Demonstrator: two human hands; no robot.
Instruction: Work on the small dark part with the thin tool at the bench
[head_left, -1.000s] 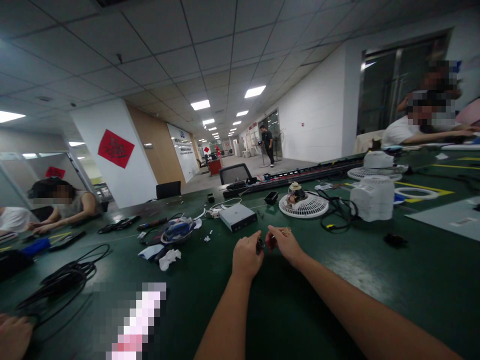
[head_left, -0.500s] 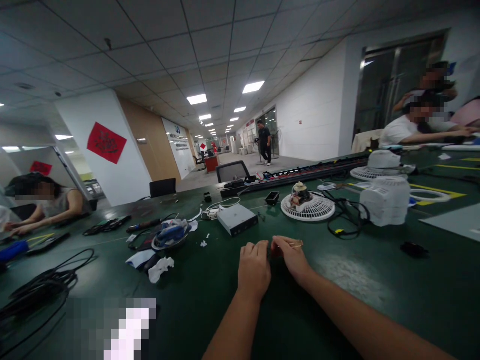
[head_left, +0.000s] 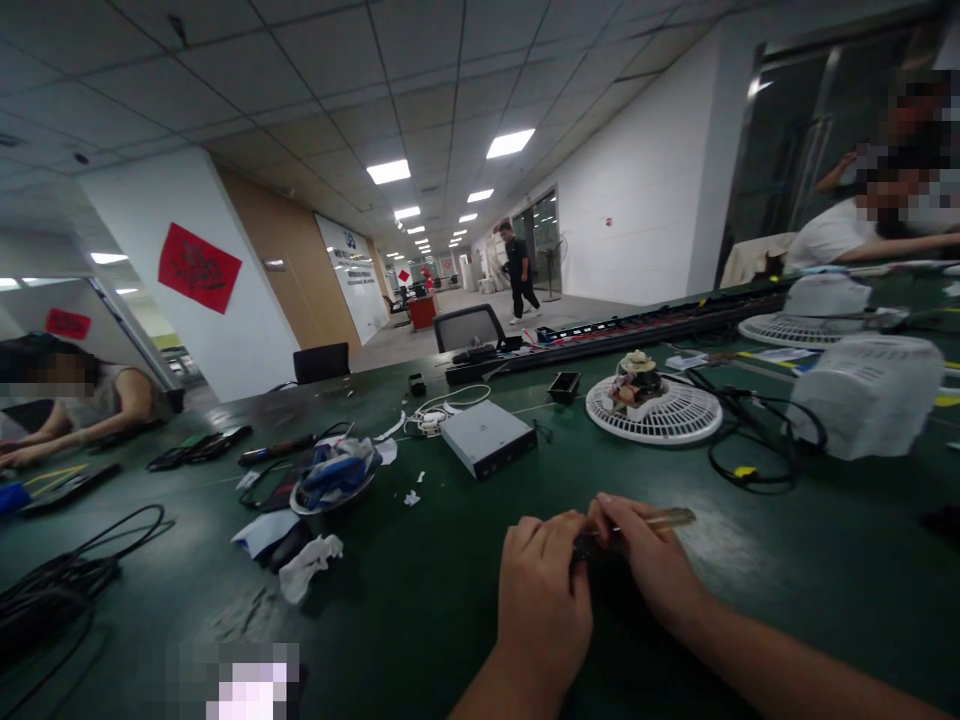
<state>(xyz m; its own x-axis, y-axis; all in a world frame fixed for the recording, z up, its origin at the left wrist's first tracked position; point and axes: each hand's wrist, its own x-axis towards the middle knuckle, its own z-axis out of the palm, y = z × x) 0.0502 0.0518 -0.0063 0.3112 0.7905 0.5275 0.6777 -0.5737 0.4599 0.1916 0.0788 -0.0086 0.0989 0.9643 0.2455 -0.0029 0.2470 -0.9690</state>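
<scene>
My left hand (head_left: 544, 595) and my right hand (head_left: 649, 560) meet low over the green table (head_left: 825, 590), both with fingers curled. Between them sits a small dark part (head_left: 583, 546), pinched by my left fingers and mostly hidden. A thin yellowish tool (head_left: 667, 520) sticks out to the right from my right fingers, its tip toward the dark part. A grey flat box-shaped device (head_left: 489, 438) lies just beyond my hands.
A white fan grille with a bare motor (head_left: 652, 405), a white fan housing (head_left: 870, 392) and black cable (head_left: 757, 450) lie at right. A bowl of blue cloth (head_left: 334, 475), tissues and coiled cables (head_left: 67, 570) lie at left. Other people sit at both table ends; one walks far off.
My hands have come closer to me and lower in view, staying together on the small part. The view has shifted nearer the table; the distant person has walked on.
</scene>
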